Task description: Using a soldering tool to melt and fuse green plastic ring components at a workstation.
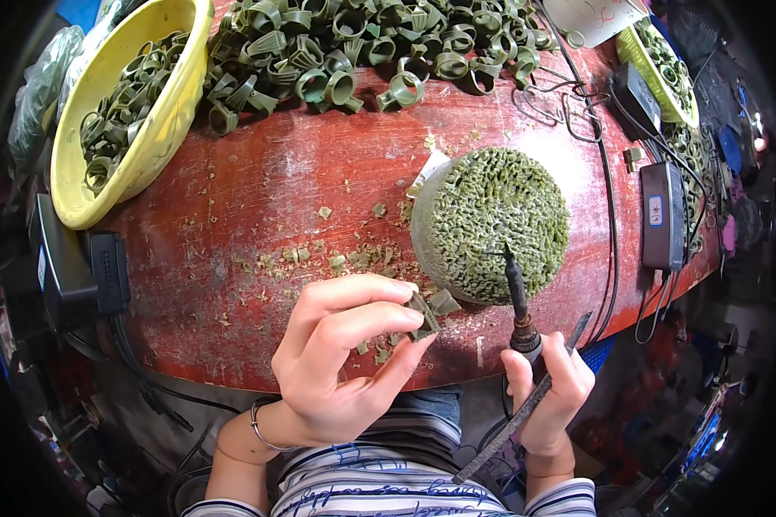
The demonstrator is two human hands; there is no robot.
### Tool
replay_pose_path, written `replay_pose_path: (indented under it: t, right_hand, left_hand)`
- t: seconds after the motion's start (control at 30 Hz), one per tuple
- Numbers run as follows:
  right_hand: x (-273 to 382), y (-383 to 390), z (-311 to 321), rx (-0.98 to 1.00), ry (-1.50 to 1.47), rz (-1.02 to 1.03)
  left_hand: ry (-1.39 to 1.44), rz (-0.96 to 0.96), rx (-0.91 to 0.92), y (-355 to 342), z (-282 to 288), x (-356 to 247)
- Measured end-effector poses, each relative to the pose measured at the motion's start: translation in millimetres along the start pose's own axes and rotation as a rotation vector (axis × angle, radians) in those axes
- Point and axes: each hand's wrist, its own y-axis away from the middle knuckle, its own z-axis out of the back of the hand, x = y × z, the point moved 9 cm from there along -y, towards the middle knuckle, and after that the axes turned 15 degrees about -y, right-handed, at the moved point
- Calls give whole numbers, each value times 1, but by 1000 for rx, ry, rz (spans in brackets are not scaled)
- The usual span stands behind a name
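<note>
At the red table's (pixel 259 198) near edge, 2 hands work.
Left hand (pixel 341 353) pinches 1 green ring piece (pixel 423 315); right hand (pixel 547 388) grips 1 heated iron (pixel 517 297) and 1 file (pixel 526 405). Bare tabletop lies between 1 yellow bowl (pixel 177 103) and 1 tub of scraps (pixel 491 224).

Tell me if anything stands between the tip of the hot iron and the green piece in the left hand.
Nothing visible does. The left hand pinches the green piece by its fingertips. The iron, held in the right hand along with a flat file, points up beside the round tub of green scraps. Only bare red tabletop lies between them.
</note>
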Motion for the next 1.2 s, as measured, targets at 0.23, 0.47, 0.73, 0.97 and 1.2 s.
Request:
replay_pose_path:
  t: [0.23,0.47,0.73,0.97,1.2]
  right_hand:
    - [-5,1,0,-3,-39,-68]
    - [-3,14,-2,25,-192,63]
    - [7,21,-20,63,-45,177]
    - [5,22,-21,59,-11,184]
    - [8,20,-21,57,-8,192]
  left_hand:
    - [8,8,3,-1,0,0]
    - [17,15,6,0,-1,2]
    - [12,10,8,1,0,2]
    - [8,-9,23,1,-1,0]
    - [30,0,27,1,-1,2]
